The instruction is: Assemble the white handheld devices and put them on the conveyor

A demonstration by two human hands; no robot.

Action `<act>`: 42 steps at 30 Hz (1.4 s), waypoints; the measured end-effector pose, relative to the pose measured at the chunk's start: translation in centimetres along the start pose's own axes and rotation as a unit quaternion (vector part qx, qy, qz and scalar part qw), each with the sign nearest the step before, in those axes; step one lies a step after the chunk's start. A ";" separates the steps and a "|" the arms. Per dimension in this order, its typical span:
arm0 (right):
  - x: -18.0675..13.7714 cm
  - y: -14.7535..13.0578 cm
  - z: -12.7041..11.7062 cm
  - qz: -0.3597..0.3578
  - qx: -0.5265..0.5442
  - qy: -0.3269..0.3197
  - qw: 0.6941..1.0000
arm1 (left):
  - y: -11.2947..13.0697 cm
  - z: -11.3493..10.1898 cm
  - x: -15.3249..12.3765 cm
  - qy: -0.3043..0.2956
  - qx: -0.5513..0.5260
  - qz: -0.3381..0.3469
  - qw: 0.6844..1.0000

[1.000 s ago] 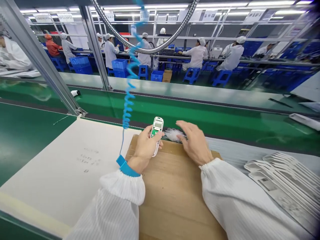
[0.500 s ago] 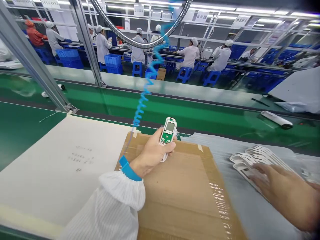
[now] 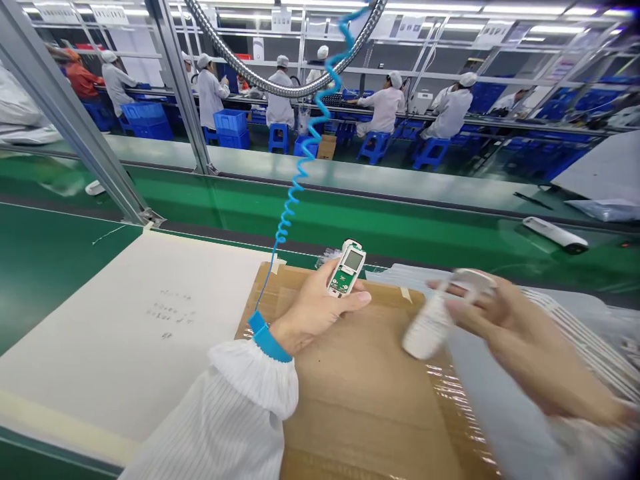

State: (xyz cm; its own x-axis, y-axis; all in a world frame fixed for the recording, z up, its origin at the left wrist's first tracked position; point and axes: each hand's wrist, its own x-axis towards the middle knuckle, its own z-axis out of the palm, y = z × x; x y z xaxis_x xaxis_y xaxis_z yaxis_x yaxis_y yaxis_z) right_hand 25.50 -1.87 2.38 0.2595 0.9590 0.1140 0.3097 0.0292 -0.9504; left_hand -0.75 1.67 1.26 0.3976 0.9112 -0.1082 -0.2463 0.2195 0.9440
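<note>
One white cover [image 3: 427, 331] has moved over the cardboard's [image 3: 360, 407] right edge, right hand [image 3: 517, 330] pinching it — left hand [image 3: 320, 303] grips one housing [image 3: 349, 270] containing one circuit board [image 3: 343, 279].

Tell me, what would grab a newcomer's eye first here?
Probably the bright blue coiled cord, hanging in the middle and reaching down to the blue wristband. Next, the small device with a screen and green circuit board, held in the left hand near the far edge of the cardboard. To the right, the right hand grips a blurred white part.
</note>
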 end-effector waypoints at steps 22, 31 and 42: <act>1.2 2.1 9.8 0.099 0.337 -0.282 0.893 | -1.6 -1.7 1.4 0.107 0.209 0.010 0.972; 1.5 2.9 10.2 0.046 0.278 -0.159 0.946 | -0.7 -0.6 0.2 0.066 0.405 0.109 0.906; 0.9 0.8 10.8 0.176 0.415 -0.139 0.882 | -2.2 1.4 -0.2 -0.019 0.536 0.106 0.837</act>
State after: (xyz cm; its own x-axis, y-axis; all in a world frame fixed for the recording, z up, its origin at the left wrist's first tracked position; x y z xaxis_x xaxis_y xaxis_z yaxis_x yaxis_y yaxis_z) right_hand 16.11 2.03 -1.42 -0.0642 0.9786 -0.1954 -0.5517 -0.1980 -0.8102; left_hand 0.98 0.49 -0.38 0.4781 0.8739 0.0876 0.6117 -0.4029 0.6807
